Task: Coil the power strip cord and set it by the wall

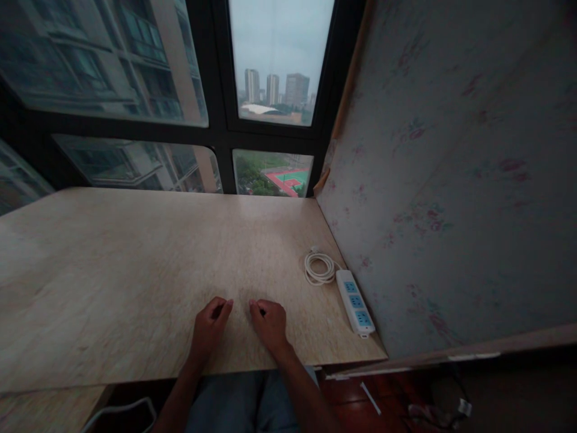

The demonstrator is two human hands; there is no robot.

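Close to the front edge of the stone-patterned tabletop (148, 258), my left hand (211, 325) rests with its fingers curled in and the thumb against them. Facing it across a small gap is my right hand (269, 322), closed the same way. Nothing shows in either one. To the right of my right hand lies a white power strip (355, 302) with blue sockets, along the wall. Its white cable (308, 267) is wound into a loose coil beside it, nearer to the window. Neither hand touches the strip or the cable.
A wall with flowered paper (433, 198) bounds the tabletop on the right. Dark window frames (219, 135) stand behind it, with buildings and a sports court outside. Below the front edge are my legs (238, 400) and a reddish floor (347, 400) with a thin white strip on it.
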